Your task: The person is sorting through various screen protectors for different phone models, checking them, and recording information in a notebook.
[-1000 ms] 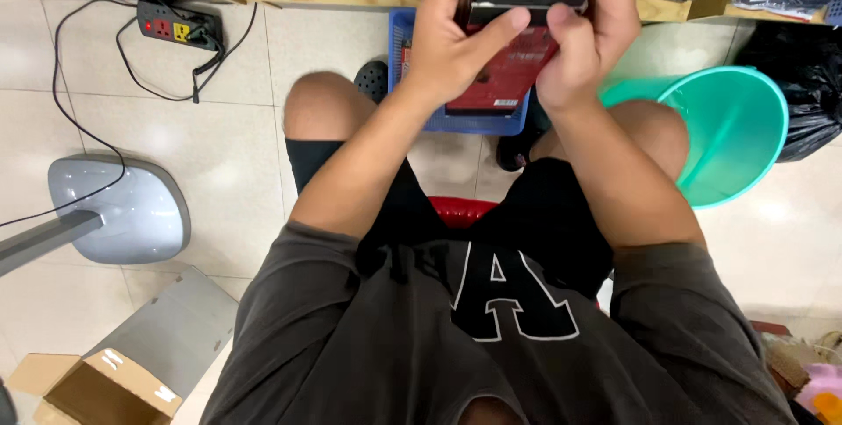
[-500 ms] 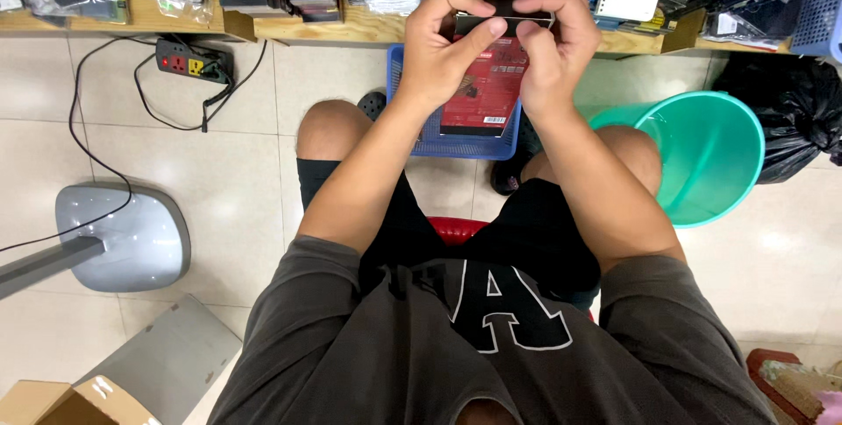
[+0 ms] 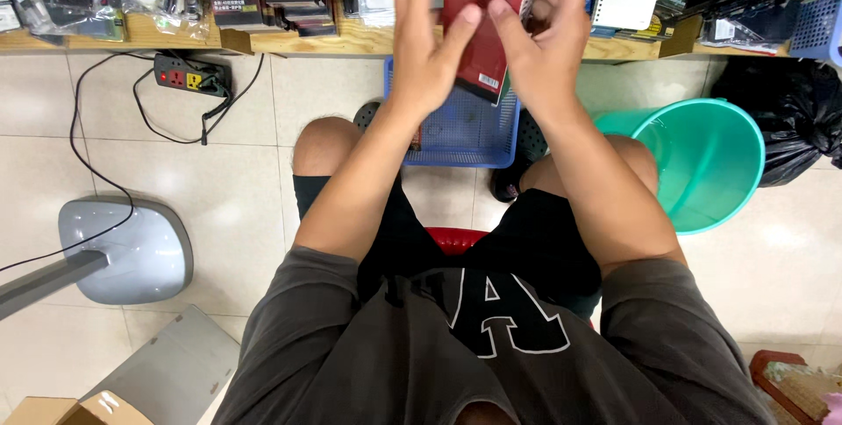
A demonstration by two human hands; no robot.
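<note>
I sit on a red stool (image 3: 456,238) and hold a flat red and black packaged box (image 3: 478,39) up in front of me with both hands. My left hand (image 3: 430,39) grips its left edge, thumb pressed on the front. My right hand (image 3: 548,43) grips the right edge, thumb also on the front. The box top reaches the upper edge of the view. Below the box, a blue mesh basket (image 3: 456,131) lies on the tiled floor between my feet.
A low wooden shelf (image 3: 351,37) holds several packaged goods along the top. A power strip (image 3: 191,76) with a black cable lies at left. A grey fan base (image 3: 127,250), a teal bucket (image 3: 702,166), a black bag (image 3: 794,118) and cardboard boxes (image 3: 53,409) surround me.
Both hands have lifted the red and black box higher and farther from my body, up over the shelf edge. The camera view has tilted, showing more of the shelf.
</note>
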